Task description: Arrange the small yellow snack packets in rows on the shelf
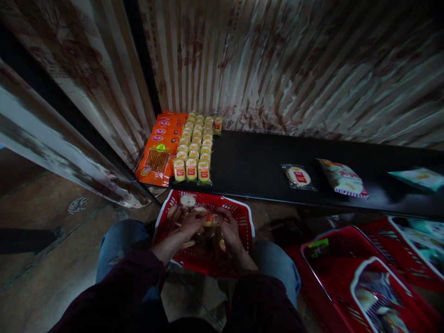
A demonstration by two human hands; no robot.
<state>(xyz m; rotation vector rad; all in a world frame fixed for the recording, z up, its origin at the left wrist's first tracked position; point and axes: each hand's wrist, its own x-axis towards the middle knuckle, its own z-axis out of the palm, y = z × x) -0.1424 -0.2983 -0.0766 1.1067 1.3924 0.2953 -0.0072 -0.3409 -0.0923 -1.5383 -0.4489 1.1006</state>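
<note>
My left hand (192,225) and my right hand (229,230) are closed on a small wrapped snack cake (210,219) from either side, over a red plastic basket (245,217) between my knees. Round pale packaged pastries (188,200) and other wrapped snacks lie inside the basket, partly covered by my hands and in shadow. Beyond the basket, on the black shelf (249,152), stand rows of yellow wrapped snack cakes (194,143) with red-and-white labels. To their left lie overlapping orange snack packets (156,155).
Farther right on the shelf are a single round pastry pack (298,176), a white snack bag (342,179) and a pale green packet (418,178). More red baskets (333,259) holding packets stand on the floor at right. A black post (144,55) and patterned curtain (277,69) border the shelf.
</note>
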